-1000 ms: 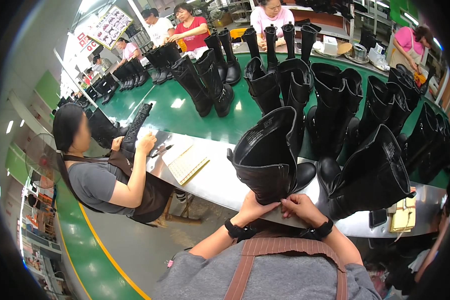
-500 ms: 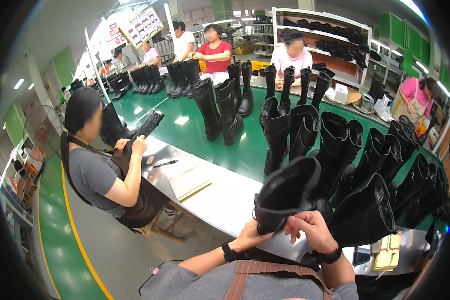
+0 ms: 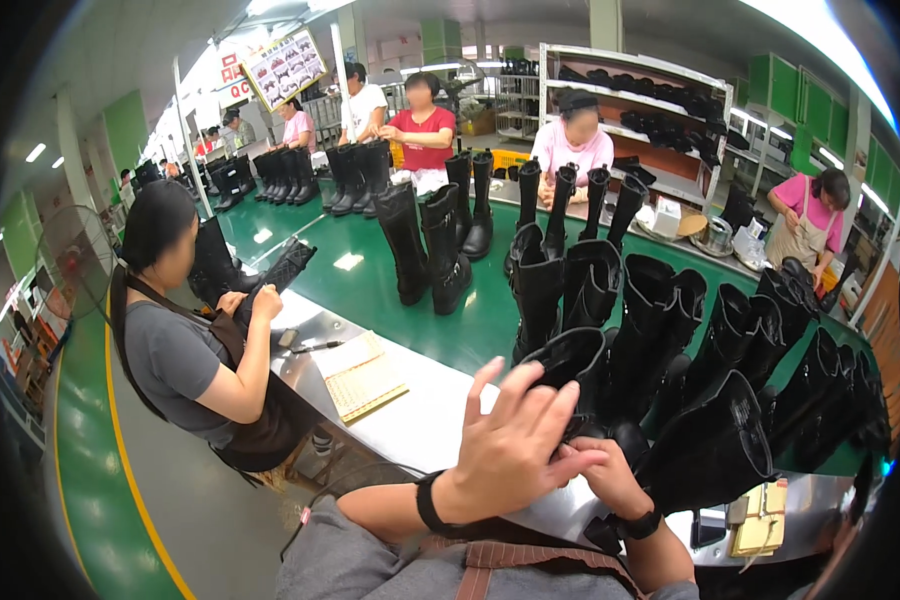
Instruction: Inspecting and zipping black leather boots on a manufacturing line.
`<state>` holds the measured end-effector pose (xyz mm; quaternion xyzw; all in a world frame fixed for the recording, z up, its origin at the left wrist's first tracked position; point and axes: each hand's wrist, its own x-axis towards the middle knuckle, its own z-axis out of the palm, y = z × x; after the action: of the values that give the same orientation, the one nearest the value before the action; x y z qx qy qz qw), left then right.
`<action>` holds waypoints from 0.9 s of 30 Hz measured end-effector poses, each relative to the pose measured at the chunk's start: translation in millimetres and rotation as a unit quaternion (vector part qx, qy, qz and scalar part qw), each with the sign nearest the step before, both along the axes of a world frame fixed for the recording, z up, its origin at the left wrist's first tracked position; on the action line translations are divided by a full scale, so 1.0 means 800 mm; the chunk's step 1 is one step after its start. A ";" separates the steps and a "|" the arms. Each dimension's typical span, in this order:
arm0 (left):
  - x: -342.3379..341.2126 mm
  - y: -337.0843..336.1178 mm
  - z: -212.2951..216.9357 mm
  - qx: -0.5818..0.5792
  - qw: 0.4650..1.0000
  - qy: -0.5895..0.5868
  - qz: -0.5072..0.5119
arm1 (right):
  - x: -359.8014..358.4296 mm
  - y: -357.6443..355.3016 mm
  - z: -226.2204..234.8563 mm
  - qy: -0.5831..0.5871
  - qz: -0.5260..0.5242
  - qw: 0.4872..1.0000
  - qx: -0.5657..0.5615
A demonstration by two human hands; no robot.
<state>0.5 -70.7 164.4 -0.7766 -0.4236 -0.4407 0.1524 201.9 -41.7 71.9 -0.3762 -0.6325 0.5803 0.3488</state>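
Viewpoint: head-worn fisheye, above the steel workbench (image 3: 410, 420), looking down and forward.
Facing: across the bench toward the green conveyor (image 3: 370, 290) beyond it.
Nearness: close over the bench's near edge.
Other views: none to share with.

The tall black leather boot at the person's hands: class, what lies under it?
The tall black leather boot stands on the shiny metal worktable. The left hand and right hand cover its lower shaft and foot, so its sole contact cannot be seen.
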 end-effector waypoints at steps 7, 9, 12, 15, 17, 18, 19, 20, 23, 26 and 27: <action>0.008 0.014 0.036 -0.120 0.988 0.087 -0.038 | 0.000 0.005 -0.007 0.048 0.016 0.997 -0.055; -0.001 0.013 0.036 -0.172 0.984 0.032 -0.030 | 0.001 0.007 -0.007 0.042 0.027 0.997 -0.054; 0.000 0.012 0.034 -0.138 0.989 0.017 -0.046 | 0.005 0.008 -0.009 0.049 0.053 0.997 -0.008; 0.007 0.019 0.031 -0.161 0.979 0.037 -0.119 | 0.007 0.010 -0.018 0.064 0.047 0.997 -0.005; 0.012 0.025 0.028 -0.147 0.975 0.029 -0.165 | 0.004 0.010 -0.025 0.059 0.023 0.998 0.004; 0.014 0.029 0.026 -0.130 0.975 0.016 -0.179 | 0.001 0.009 -0.029 -0.002 0.004 0.999 0.039; 0.016 0.031 0.025 -0.122 0.975 -0.002 -0.187 | -0.003 0.008 -0.032 -0.075 -0.054 0.992 0.088; 0.018 0.033 0.023 -0.125 0.973 -0.009 -0.192 | -0.006 0.005 -0.034 -0.091 -0.059 0.987 0.121; 0.025 0.037 0.022 -0.088 0.974 0.022 -0.208 | -0.009 0.001 -0.027 -0.119 -0.009 0.993 0.005; 0.032 0.038 0.027 -0.073 0.977 0.042 -0.197 | 0.002 -0.001 -0.009 0.034 -0.016 0.999 -0.005; 0.034 0.037 0.027 -0.080 0.977 0.044 -0.191 | 0.005 0.000 -0.002 0.093 -0.022 0.995 0.010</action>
<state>27.9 -40.7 186.3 -0.8713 -0.2944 -0.3921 0.0215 206.0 -41.6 70.0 -0.3313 -0.5943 0.5988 0.4226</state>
